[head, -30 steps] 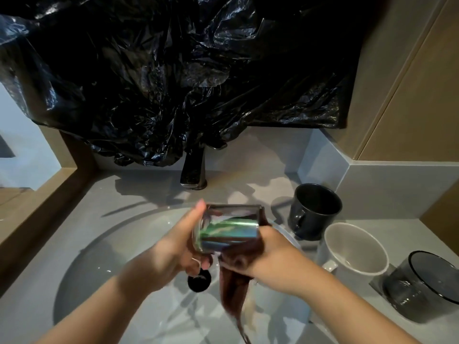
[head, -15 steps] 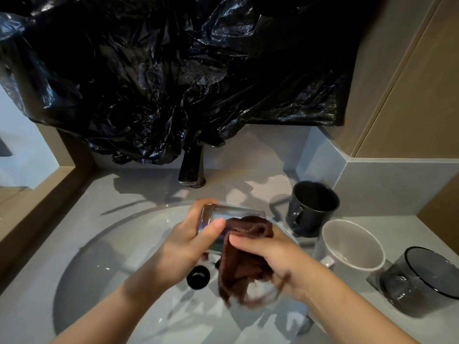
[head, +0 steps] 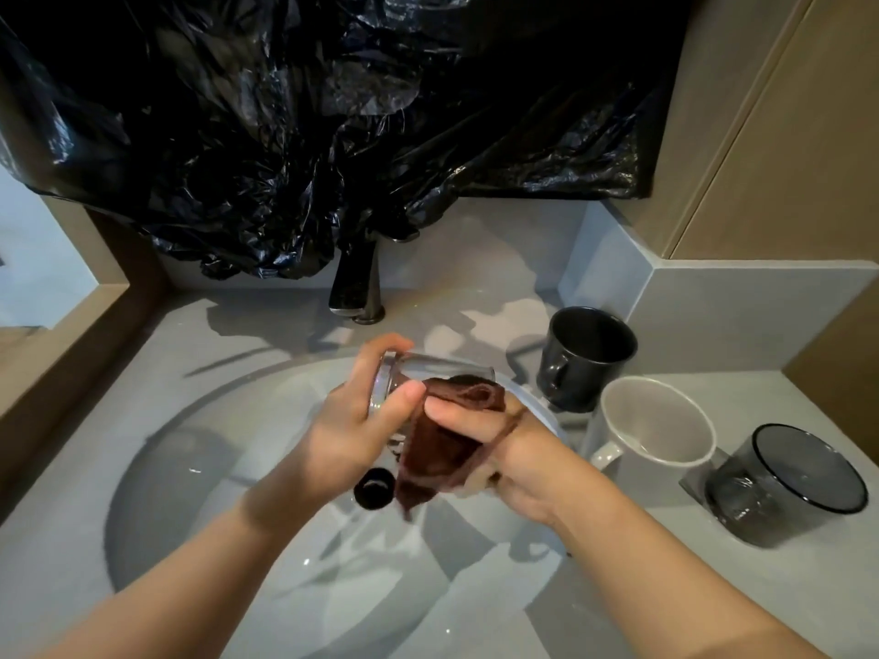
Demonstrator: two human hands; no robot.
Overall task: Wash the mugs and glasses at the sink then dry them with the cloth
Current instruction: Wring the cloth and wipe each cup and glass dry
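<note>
Over the sink basin (head: 200, 468), my left hand (head: 352, 435) grips a clear drinking glass (head: 428, 368) lying on its side, thumb and fingers curled round its base end. My right hand (head: 504, 449) holds a dark brown cloth (head: 442, 444) bunched against the glass's open end, with a corner hanging down. On the counter to the right stand a black mug (head: 582, 359), a white mug (head: 656, 430) and a smoky grey glass (head: 785, 482), all upright.
A black tap (head: 354, 287) stands behind the basin under crumpled black plastic sheeting (head: 309, 126). The black drain plug (head: 373, 488) sits in the basin below my hands. A grey wall ledge (head: 742, 297) and wooden panels (head: 780, 135) close in the right side.
The hanging cloth has been gathered up and bunched at the glass's mouth. My left hand has shifted its grip, with the thumb now across the glass's side. The view has tilted slightly.
</note>
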